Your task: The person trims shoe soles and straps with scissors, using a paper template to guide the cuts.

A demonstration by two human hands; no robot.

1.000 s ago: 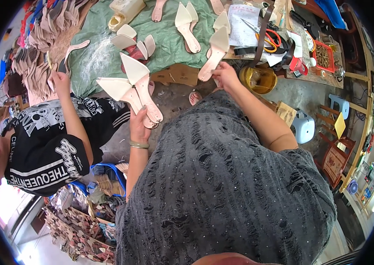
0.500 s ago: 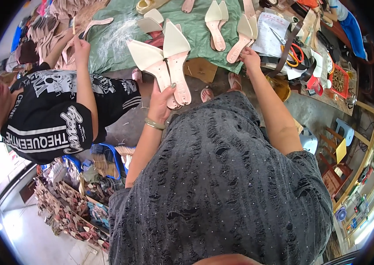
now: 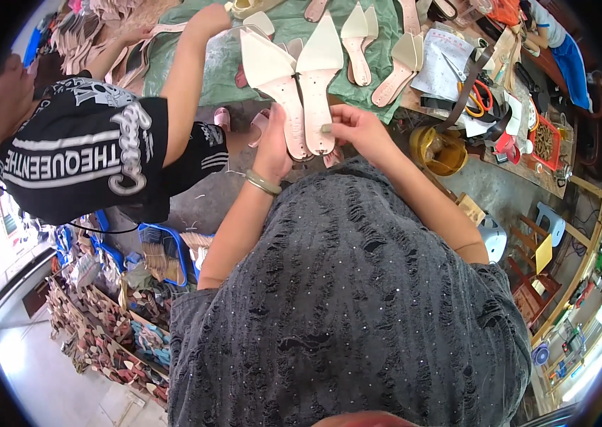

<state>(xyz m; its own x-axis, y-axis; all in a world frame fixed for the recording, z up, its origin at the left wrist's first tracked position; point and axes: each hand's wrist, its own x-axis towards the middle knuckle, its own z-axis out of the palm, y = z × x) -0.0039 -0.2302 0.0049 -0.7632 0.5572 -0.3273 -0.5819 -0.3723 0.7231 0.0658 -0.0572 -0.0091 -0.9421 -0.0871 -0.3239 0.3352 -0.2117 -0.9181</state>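
Two unfinished slip-on shoes are held up side by side: the left shoe (image 3: 284, 89) tilts leftward, the right shoe (image 3: 317, 89) stands nearly straight. Both have cream, sharply pointed uppers over pale pink insoles with small dark spots, toes away, heel ends toward the wearer.

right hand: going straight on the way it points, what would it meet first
The right shoe of the pale pointed pair in the left hand; the thumb of the right hand seems to rest on it, though depth is unclear.
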